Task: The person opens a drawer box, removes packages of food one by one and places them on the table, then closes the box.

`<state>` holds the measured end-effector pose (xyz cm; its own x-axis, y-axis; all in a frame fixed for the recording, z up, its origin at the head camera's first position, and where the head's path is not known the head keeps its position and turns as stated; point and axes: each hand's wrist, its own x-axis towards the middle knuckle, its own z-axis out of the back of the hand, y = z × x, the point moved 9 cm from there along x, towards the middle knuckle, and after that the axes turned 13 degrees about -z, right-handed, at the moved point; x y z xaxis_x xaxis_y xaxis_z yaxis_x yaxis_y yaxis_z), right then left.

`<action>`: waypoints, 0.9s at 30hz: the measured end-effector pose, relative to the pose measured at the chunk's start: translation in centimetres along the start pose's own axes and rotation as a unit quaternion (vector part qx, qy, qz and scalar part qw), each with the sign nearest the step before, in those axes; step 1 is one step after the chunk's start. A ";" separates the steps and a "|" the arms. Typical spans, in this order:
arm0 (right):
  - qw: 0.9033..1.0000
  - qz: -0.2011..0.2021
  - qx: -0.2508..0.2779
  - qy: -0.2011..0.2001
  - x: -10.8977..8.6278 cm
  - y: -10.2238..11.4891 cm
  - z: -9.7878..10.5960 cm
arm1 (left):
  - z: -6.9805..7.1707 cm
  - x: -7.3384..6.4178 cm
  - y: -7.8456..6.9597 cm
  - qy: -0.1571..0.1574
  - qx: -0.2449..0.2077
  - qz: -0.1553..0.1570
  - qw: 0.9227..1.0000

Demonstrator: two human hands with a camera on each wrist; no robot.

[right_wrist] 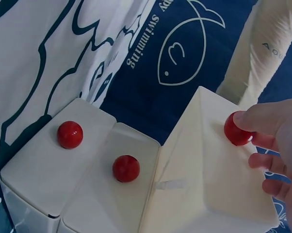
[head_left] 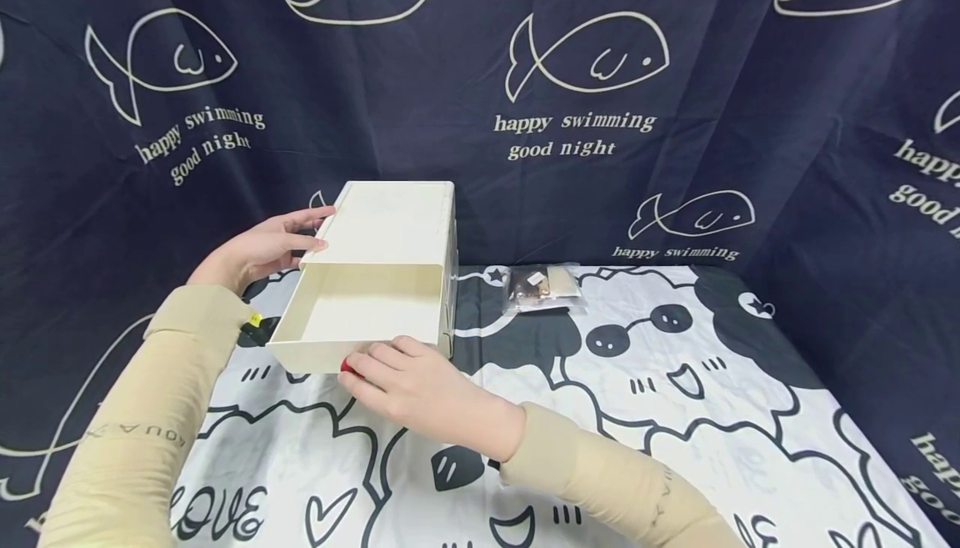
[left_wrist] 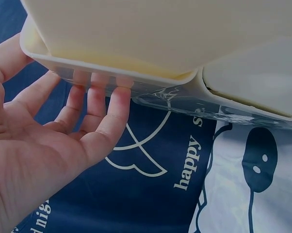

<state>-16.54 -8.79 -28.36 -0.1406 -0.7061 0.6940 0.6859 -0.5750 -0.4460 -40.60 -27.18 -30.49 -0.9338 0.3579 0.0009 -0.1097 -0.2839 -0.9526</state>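
Observation:
A cream drawer cabinet point(head_left: 393, 218) stands on the cloth-covered table, and its top drawer point(head_left: 311, 358) is pulled far out. Nothing lies on the part of the drawer floor that shows. My right hand point(head_left: 423, 385) pinches the round red knob point(right_wrist: 237, 129) on that drawer's front. Against the cabinet's left side rest the fingertips of my left hand point(head_left: 262, 248), its fingers extended and slightly bent. Below the pulled drawer, the right wrist view shows two pushed-in drawer fronts, each with a red knob point(right_wrist: 126, 168). The cabinet's side wall point(left_wrist: 151, 92) looks clear in the left wrist view.
To the right of the cabinet lies a clear plastic bag point(head_left: 543, 289) with brown and beige things inside. A dark blue curtain point(head_left: 570, 164) with fish drawings hangs close behind. White cloth point(head_left: 675, 465) with black cartoon prints covers the table. A small black item with a yellow tag point(head_left: 256, 319) shows by the left wrist.

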 end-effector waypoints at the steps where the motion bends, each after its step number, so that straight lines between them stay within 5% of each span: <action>1: 1.000 -0.001 0.001 0.001 0.1 0.0 0.2 | 0.0 0.0 0.0 0.000 0.000 0.000 1.000; 12: 0.997 -0.028 0.018 -0.063 0.4 0.3 0.2 | 0.0 0.0 0.0 0.005 -0.006 -0.002 1.000; 27: 0.996 -0.035 0.016 -0.082 0.6 0.7 0.1 | -0.1 0.0 0.0 0.004 -0.007 -0.005 1.000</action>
<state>-16.07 -9.56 -28.15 -0.0726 -0.5859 0.8072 0.7017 -0.6051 -0.3761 -40.62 -27.12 -30.52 -0.9300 0.3674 0.0082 -0.1142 -0.2677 -0.9567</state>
